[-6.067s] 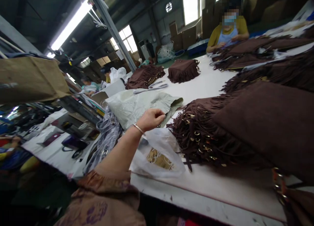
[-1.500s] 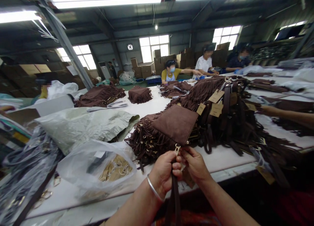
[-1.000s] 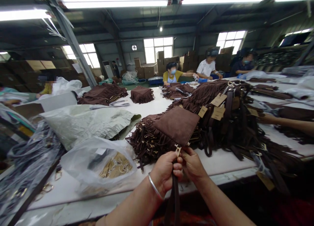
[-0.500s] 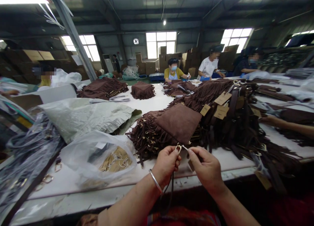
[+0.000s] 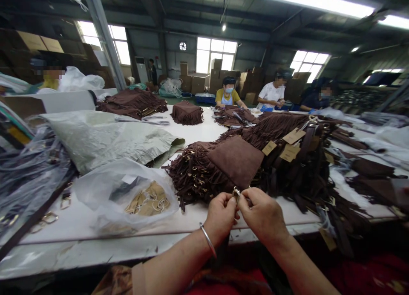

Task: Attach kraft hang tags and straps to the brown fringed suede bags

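Just in front of the stacked brown fringed bags [image 5: 236, 158], both hands meet. My left hand [image 5: 220, 216], with a silver bangle at the wrist, is closed in a pinch on a gold metal clasp [image 5: 235, 192]. A dark strap hangs below it, mostly hidden by the hands. My right hand [image 5: 266, 214] pinches a white tag string [image 5: 237, 191] against the clasp; whether the string runs through the metal cannot be seen. To the left, a clear plastic bag [image 5: 105, 209] holds tan paper tags [image 5: 150, 199] with white strings.
Strapped brown bags with tan tags [image 5: 290, 152] are heaped at right. A pale sheet [image 5: 108, 137] and plastic-wrapped straps [image 5: 28, 184] lie left, near loose metal buckles [image 5: 50, 217]. Several co-workers sit or stand across the white table [image 5: 188, 135]. A metal post [image 5: 107, 39] rises at back left.
My right hand has moved left, bringing the string from beside the clasp up against it; the hands now touch or nearly touch. The view has shifted slightly. A co-worker's arm at right has left view.
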Available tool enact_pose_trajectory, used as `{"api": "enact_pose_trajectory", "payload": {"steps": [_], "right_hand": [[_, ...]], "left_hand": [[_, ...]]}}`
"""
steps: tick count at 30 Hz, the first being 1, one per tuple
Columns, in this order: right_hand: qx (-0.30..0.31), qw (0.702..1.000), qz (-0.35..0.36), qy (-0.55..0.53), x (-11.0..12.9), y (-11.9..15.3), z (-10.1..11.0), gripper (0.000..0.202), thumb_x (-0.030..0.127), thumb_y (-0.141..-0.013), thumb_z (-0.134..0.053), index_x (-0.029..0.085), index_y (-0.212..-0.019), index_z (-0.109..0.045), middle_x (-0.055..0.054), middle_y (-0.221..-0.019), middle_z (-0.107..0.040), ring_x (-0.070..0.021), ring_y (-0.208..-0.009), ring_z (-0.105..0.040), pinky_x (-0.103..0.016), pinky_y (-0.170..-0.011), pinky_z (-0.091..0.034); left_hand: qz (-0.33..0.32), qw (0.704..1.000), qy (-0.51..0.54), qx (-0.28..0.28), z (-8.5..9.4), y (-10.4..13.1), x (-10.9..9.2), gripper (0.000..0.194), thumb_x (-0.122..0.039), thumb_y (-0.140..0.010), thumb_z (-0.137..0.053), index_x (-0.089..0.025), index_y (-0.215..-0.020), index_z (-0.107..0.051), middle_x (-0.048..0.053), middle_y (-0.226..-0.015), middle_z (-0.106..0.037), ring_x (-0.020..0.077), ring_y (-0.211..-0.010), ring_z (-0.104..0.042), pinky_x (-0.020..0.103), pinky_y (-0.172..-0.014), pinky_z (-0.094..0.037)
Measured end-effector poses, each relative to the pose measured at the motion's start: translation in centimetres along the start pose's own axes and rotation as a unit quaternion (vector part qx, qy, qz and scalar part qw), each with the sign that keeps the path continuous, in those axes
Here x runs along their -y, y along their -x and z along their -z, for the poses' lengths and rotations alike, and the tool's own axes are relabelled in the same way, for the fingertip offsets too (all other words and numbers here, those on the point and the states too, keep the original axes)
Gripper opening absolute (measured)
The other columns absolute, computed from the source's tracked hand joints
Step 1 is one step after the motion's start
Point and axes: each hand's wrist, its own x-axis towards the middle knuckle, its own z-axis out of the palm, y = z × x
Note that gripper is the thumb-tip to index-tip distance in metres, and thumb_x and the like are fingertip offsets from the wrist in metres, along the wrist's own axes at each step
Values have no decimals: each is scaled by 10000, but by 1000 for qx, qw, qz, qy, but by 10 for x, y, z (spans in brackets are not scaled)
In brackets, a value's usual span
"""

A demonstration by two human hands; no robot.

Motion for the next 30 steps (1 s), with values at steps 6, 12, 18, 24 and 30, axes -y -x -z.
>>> {"api": "enact_pose_trajectory", "payload": {"steps": [6,12,18,24,30], "right_hand": [[33,999,-11,39,3,-10,5,161,231,-815,-536,229,-659,-572,-7,-679,-624,-158,-616,-552,-295,-603,-331],[47,992,17,117,5,-15,5,186,214,-818,-552,219,-633,-529,2,-660,-591,-140,-584,-515,-301,-580,-289],[80,978,110,155,6,-13,5,215,201,-885,-525,213,-671,-537,-11,-697,-560,-152,-621,-516,-306,-579,-303],[128,971,200,14,-11,-8,3,289,91,-911,-413,160,-1109,-612,-95,-935,-621,-207,-880,-578,-308,-770,-477],[106,965,239,10,-29,0,-2,412,118,-916,-440,146,-1319,-523,-144,-1084,-641,-254,-986,-595,-407,-847,-515]], "left_hand": [[14,1000,17,-12,0,2,1,246,-394,-846,-577,-148,-860,-580,-21,-614,-543,101,-485,-518,193,-408,-424],[11,1000,17,-16,1,3,3,209,-359,-844,-584,-150,-835,-590,-8,-659,-574,116,-509,-565,197,-394,-430],[4,1000,12,-12,1,8,6,205,-353,-868,-570,-151,-839,-597,-4,-594,-590,119,-480,-563,187,-391,-404],[-20,999,-22,-12,6,11,0,155,-309,-872,-548,-172,-815,-591,-4,-599,-593,132,-490,-582,206,-429,-419],[-97,993,-60,-13,5,19,-6,128,-251,-888,-522,-181,-856,-624,21,-684,-642,137,-562,-587,230,-542,-416]]}}
